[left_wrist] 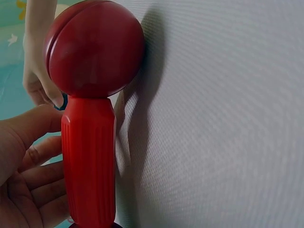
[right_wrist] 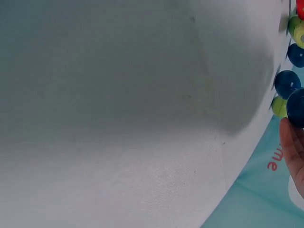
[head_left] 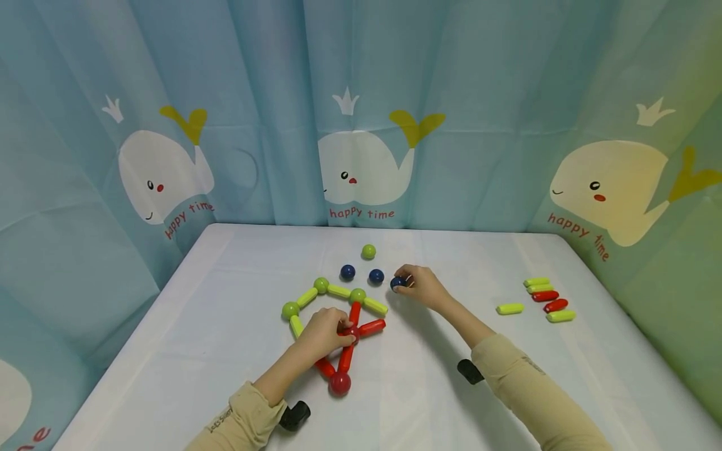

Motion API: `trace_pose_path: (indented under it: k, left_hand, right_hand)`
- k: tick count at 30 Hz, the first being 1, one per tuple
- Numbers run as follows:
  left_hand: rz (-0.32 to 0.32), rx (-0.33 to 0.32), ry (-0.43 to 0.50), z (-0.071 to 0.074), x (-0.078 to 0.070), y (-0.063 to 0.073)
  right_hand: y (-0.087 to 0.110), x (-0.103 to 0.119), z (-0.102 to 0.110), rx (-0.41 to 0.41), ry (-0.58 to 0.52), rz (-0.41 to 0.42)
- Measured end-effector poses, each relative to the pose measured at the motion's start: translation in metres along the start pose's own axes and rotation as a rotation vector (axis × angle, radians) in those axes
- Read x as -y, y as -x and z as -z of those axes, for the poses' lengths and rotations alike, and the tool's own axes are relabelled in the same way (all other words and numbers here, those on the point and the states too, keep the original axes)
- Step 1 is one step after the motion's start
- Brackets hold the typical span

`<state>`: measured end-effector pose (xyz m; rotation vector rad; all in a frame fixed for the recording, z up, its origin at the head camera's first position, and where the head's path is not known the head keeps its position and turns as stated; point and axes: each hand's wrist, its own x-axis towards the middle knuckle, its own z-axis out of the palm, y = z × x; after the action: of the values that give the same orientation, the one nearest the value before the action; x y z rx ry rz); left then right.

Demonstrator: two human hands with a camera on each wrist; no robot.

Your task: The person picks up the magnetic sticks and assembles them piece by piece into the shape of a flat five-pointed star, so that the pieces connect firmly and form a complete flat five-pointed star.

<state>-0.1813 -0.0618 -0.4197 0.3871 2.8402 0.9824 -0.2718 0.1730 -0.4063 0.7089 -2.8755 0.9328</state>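
Note:
My left hand [head_left: 324,335] pinches a red ball [head_left: 354,336] where red sticks meet, inside a ring of balls and sticks lying on the table. In the left wrist view, a nearer red ball [left_wrist: 97,50] and a red stick [left_wrist: 89,166] partly cover this hand. Green balls [head_left: 290,309] and light green sticks [head_left: 307,297] form the ring's far and left sides; my hand and forearm hide part of it. To the right, my right hand [head_left: 424,289] holds a dark blue ball [head_left: 397,284] between thumb and fingers, also visible in the right wrist view.
Two more blue balls [head_left: 376,276] and a loose green ball [head_left: 368,251] lie beyond the ring. At the right of the white table [head_left: 225,269] are several green sticks [head_left: 561,316] and red sticks [head_left: 556,305]. A whale-print curtain [head_left: 282,125] hangs behind the table.

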Motion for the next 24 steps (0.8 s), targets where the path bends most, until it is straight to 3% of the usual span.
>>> trace_pose_path:
  k: [24]
  left_hand:
    - [-0.033,-0.005,0.000,0.001,0.000,0.002]
  right_hand:
    - [0.036,0.014,0.001,0.163,-0.059,0.073]
